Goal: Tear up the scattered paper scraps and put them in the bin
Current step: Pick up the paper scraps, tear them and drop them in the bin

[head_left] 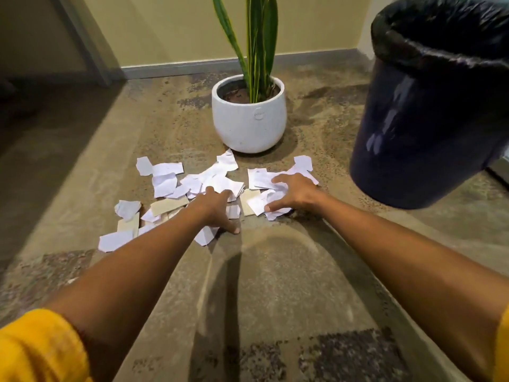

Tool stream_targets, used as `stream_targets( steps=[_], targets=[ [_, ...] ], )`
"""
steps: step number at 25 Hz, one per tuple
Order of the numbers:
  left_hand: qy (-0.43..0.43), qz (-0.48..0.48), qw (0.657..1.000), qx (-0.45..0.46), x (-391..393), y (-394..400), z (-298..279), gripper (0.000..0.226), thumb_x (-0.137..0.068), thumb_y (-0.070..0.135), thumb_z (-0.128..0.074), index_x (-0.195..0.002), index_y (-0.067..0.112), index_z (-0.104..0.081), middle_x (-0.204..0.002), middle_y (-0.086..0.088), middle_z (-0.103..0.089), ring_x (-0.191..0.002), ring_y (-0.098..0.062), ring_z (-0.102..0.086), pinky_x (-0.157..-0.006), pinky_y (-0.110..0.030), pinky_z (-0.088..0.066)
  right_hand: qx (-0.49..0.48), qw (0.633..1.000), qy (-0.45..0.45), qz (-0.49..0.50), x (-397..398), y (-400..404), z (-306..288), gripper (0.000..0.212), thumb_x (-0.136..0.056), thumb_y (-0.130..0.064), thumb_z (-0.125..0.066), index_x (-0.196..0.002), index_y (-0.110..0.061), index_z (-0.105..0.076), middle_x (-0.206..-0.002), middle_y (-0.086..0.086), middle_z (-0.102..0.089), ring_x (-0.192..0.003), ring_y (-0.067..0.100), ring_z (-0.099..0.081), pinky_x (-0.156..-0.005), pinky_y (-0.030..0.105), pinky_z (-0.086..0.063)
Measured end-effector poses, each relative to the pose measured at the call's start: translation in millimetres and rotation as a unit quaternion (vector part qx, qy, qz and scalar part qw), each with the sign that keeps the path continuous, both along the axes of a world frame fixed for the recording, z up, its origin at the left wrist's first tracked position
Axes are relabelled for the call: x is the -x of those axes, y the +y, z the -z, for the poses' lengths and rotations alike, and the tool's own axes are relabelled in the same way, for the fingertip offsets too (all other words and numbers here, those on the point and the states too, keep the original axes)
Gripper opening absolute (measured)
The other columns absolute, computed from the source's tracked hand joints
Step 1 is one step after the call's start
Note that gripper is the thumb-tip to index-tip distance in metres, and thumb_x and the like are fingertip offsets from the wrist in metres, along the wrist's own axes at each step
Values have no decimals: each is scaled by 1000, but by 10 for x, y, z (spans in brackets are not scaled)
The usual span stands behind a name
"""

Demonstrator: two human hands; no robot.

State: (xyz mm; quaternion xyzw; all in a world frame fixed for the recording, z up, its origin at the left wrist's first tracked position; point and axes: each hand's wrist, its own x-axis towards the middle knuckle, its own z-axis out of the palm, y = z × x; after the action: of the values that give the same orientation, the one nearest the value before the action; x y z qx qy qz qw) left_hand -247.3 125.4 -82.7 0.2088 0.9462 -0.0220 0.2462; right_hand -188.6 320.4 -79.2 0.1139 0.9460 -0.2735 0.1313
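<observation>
Both arms reached forward and down to the floor (275, 285), yellow sleeves (41, 351) pushed up near the elbows. The paper scraps (165, 183) lay scattered on the floor in front of a white plant pot (249, 119) — mostly white pieces, with a few tan ones among them. The left hand (213, 209) rested flat over the middle of the pile, fingers spread and the thumb touching the floor just beside a white scrap. The right hand (293, 193) lay over the right part of the pile, its fingers and thumb curled round a bunch of crumpled white scraps, gripping them. The bin (429, 128) — dark, lined with a black bag (440, 31) — stood to the right of the scraps, near the right hand but apart from it
</observation>
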Motion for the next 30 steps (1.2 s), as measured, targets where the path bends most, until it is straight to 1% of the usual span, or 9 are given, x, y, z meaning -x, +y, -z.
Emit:
stream_targets(
  steps=[2,4,9,12,17,19,23,27,30],
  targets=[
    [3,1,999,-49,-11,12,47,88,-68,43,-79,-141,24,-34,-140,-16,-38,-125,-33,-45,-99,-37,-41,-16,999,-24,-41,36,-101,32,91,-67,-41,-84,-145,-27,-40,-155,12,-30,-141,34,-29,-114,43,-31],
    [5,12,996,-87,-42,33,35,72,-71,30,-79,-134,20,-46,-134,-15,-49,-119,-29,-49,-93,-33,-43,-29,996,-46,-74,52,-206,38,84,-68,-31,-85,-142,-26,-44,-150,17,-30,-136,37,-36,-110,39,-36],
    [-27,-34,990,-138,-81,0,-121,23,-73,9,-76,-95,6,-74,-101,-11,-72,-74,-12,-56,-56,-19,-41,-9,994,-71,-88,-18,-315,-70,43,-72,-9,-80,-113,-12,-67,-104,6,-59,-90,17,-55,-61,23,-40],
    [-34,-59,981,-183,-120,2,-257,15,-69,5,-78,-84,2,-76,-80,-7,-71,-57,-4,-53,-50,-15,-41,39,995,-60,-65,-143,-245,-225,36,-72,-4,-79,-106,-8,-70,-73,-7,-52,-63,4,-46,-49,19,-32],
    [-12,-119,944,-308,-158,112,-700,9,-70,-6,-72,-66,3,-71,-49,3,-64,-36,1,-56,-45,-13,-50,111,993,40,0,-302,-22,-644,38,-73,7,-73,-109,-6,-67,-82,5,-55,-68,15,-52,-49,19,-39],
    [-5,-129,932,-339,-212,180,-921,5,-74,-6,-70,-75,-2,-70,-57,-4,-63,-36,0,-56,-43,-13,-49,154,984,79,30,-345,78,-861,41,-74,11,-70,-112,-5,-65,-84,6,-55,-63,13,-54,-46,16,-44],
    [-13,-191,879,-436,-347,327,-1346,3,-80,-3,-66,-81,-2,-63,-80,-16,-62,-65,-21,-61,-55,-23,-56,194,962,176,72,-417,262,-1294,41,-74,11,-71,-112,-4,-64,-96,10,-58,-70,16,-58,-46,14,-47],
    [-28,-251,791,-558,-471,565,-1708,8,-85,-3,-61,-78,1,-60,-90,-21,-60,-63,-20,-59,-53,-20,-56,228,926,282,104,-546,453,-1758,39,-74,3,-76,-110,-8,-65,-93,10,-59,-67,14,-56,-40,8,-39],
    [-46,-271,718,-639,-582,809,-1921,11,-87,0,-61,-77,4,-59,-87,-15,-60,-72,-23,-64,-59,-20,-58,257,896,343,113,-674,619,-2067,36,-74,1,-77,-107,-10,-67,-81,2,-60,-61,8,-58,-46,10,-46]
  ],
)
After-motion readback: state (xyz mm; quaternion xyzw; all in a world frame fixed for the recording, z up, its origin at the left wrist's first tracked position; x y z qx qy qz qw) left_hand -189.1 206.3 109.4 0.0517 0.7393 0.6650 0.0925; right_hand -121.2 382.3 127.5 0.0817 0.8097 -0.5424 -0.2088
